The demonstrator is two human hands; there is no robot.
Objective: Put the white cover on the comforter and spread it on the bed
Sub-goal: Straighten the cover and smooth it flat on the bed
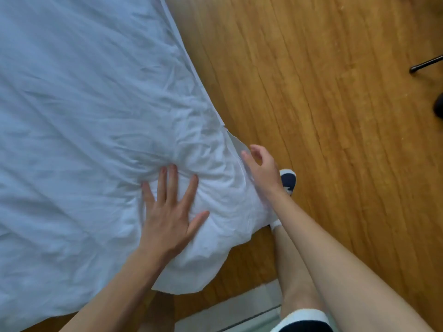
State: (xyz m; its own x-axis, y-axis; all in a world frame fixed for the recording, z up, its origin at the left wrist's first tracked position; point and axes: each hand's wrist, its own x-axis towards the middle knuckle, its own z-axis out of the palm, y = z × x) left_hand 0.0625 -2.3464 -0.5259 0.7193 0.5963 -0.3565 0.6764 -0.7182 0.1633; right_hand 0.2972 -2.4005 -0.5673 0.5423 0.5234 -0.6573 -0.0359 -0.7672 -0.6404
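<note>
Left hand [167, 212] presses flat, fingers spread, on the cover [84, 116]; right hand [260, 168] loosely open at its right edge, bare floor [335, 116] beyond.

pretty bright, soft even daylight, no harsh shadows, just faint ones in the white cover [84, 104] wrinkles. whole frame is a bit soft, wide-angle bends the wooden floor [335, 116] planks near the edges

Left hand [167, 212] flat, fingers spread, pressing on bunched corner of white cover [84, 104]. Right hand [260, 167] at cover's edge, fingers loosely curled. Wooden floor [335, 116] beside; dark shoe [288, 180] under right wrist.
</note>
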